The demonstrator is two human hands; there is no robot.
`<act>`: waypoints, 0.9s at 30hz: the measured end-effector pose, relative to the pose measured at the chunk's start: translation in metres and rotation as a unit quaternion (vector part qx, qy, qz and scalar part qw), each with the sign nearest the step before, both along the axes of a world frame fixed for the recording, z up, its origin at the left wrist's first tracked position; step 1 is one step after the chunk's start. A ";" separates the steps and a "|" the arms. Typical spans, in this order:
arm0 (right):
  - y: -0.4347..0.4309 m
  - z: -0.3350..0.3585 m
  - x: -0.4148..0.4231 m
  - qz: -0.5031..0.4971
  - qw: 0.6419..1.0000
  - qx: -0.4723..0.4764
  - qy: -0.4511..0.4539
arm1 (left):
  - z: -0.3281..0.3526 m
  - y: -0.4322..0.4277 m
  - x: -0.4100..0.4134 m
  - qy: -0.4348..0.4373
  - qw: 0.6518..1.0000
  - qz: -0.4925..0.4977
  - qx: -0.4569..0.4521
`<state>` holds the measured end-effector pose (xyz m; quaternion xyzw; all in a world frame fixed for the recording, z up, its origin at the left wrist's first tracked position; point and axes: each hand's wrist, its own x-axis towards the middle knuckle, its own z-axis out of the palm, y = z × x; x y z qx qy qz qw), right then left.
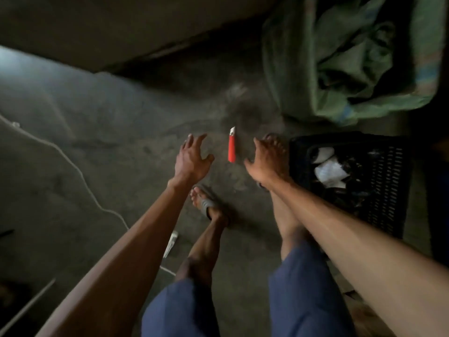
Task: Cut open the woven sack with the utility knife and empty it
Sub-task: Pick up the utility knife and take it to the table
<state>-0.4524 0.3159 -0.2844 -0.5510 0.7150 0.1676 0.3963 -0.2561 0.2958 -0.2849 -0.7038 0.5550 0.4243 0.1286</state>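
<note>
A red utility knife (231,147) with its pale blade tip pointing away lies on the concrete floor between my hands. My left hand (192,158) hovers to its left, fingers spread, holding nothing. To the right of the knife my right hand (266,158) is also spread and holds nothing. Neither hand touches the knife. The green woven sack (352,57) stands at the upper right, its top crumpled and gaping, a short way beyond the knife.
A black slotted plastic crate (388,171) holding white and dark items sits at the right, just beside my right hand. My sandalled feet (206,205) stand below the hands. A white cord (73,164) runs across the floor at the left. A raised concrete ledge (97,32) crosses the top.
</note>
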 end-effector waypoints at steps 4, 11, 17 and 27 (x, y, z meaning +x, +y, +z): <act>0.026 -0.077 0.055 -0.024 0.999 0.022 0.005 | -0.072 0.045 0.060 -0.034 0.999 -0.012 0.007; 0.043 -0.247 0.095 -0.039 0.995 0.058 0.070 | -0.249 0.090 0.107 -0.056 0.998 -0.019 0.007; 0.030 -0.354 0.095 -0.104 0.986 0.057 0.121 | -0.365 0.090 0.101 -0.063 0.998 0.001 -0.026; 0.023 -0.406 0.108 -0.131 0.979 0.022 0.156 | -0.426 0.091 0.084 -0.067 0.995 0.024 -0.064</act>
